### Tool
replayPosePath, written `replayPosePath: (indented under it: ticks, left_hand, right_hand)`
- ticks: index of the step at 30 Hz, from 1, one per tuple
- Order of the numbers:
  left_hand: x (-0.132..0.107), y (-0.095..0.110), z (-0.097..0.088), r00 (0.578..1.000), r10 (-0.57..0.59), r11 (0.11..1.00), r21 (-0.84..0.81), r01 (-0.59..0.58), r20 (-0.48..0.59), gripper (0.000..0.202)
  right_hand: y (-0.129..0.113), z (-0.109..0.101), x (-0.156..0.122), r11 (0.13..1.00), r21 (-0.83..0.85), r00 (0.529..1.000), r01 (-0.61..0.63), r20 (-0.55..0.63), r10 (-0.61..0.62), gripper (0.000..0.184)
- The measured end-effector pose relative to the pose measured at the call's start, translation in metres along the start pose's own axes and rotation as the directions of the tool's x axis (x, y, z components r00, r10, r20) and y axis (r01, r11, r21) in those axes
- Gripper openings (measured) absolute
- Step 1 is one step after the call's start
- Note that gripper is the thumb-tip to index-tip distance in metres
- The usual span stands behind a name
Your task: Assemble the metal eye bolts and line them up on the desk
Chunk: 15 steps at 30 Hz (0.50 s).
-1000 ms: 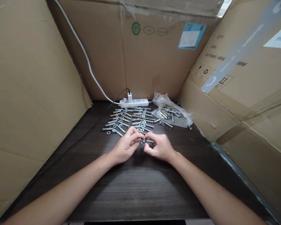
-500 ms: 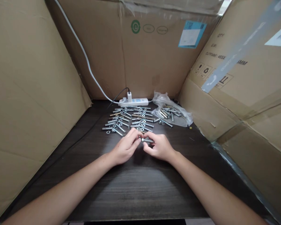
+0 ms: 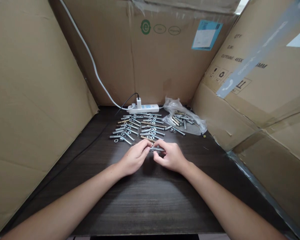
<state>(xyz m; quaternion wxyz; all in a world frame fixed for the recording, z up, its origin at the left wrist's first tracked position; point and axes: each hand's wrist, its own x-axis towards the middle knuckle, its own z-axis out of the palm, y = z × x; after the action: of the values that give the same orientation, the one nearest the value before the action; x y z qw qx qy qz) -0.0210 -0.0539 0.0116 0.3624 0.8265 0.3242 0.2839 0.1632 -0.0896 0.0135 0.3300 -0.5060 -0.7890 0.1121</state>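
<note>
Both of my hands meet over the middle of the dark wooden table [image 3: 145, 200]. My right hand [image 3: 171, 157] pinches a small metal bolt [image 3: 156, 149] that lies level between the hands. My left hand [image 3: 135, 156] has its fingertips closed on the bolt's left end. Just behind the hands lie rows of several bolts, sleeves and washers [image 3: 137, 128] spread on the table.
A clear plastic bag [image 3: 187, 120] with more bolts lies at the back right. A white power strip [image 3: 143, 108] with a white cable and a plugged charger sits against the back. Cardboard boxes [image 3: 35, 100] wall in the table on the left, back and right.
The hands stay together on the bolt, with only small finger shifts. The view has tilted slightly.
</note>
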Motion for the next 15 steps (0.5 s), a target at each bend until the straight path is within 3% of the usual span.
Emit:
replayPosePath:
  ticks: [5, 10, 15]
  left_hand:
    - [0.0002, 0.0031, -0.0017, 0.996, 0.013, 0.999, -0.038, -0.01, 0.085, 0.026]
    - [-0.0012, 0.0054, -0.0012, 0.999, 0.027, 0.995, -0.099, -0.03, -0.027, 0.014]
    - [-0.0013, 0.0058, -0.0012, 1.0, 0.03, 0.994, -0.108, -0.03, -0.002, 0.016]
  right_hand:
    - [-0.0023, -0.0026, 0.0004, 0.998, 0.032, 0.998, 0.051, -0.04, -0.05, 0.017]
    - [-0.0003, -0.0019, 0.0001, 0.999, 0.016, 0.999, 0.03, -0.033, -0.03, 0.017]
    - [0.0001, -0.001, -0.0004, 1.0, -0.002, 1.0, -0.011, -0.018, 0.011, 0.02]
